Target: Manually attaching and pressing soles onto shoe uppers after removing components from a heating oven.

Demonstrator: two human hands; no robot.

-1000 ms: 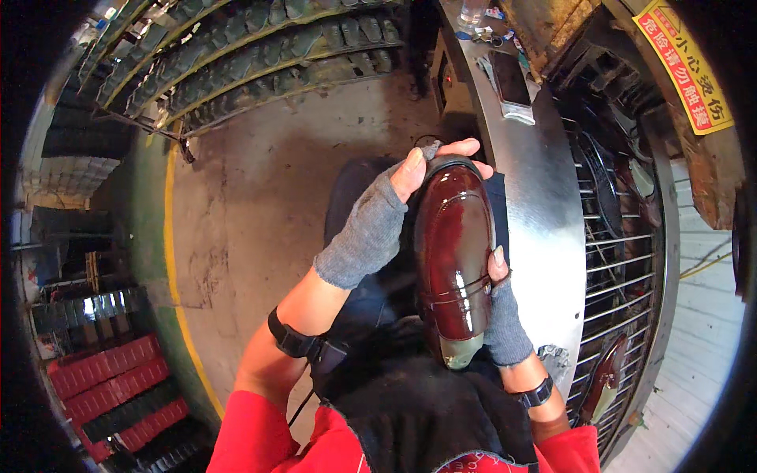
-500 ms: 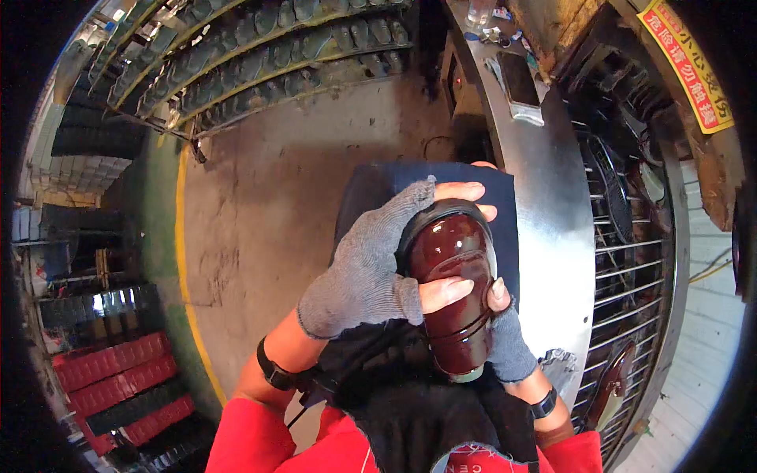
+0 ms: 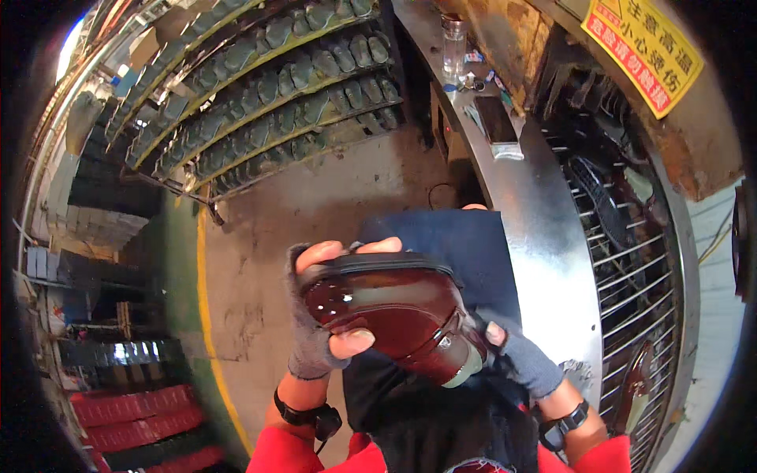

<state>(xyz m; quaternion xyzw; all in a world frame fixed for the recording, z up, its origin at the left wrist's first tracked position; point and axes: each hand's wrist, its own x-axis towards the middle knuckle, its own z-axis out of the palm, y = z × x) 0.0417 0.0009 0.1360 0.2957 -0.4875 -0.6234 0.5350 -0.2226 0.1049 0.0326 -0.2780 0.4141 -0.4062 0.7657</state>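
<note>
A glossy dark-red shoe lies tilted above my lap, toe left, sole far. It looks stiff, fairly heavy and slick, best held by toe and heel. My left hand pinches the toe, thumb against fingers; my right hand grips the heel, fingers hidden.

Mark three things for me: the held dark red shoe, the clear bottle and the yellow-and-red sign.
Dark red shoe point(image 3: 390, 315): head view, on its glossy upper.
Clear bottle point(image 3: 453, 55): head view, on its transparent body.
Yellow-and-red sign point(image 3: 643, 55): head view, mid-face.
</note>
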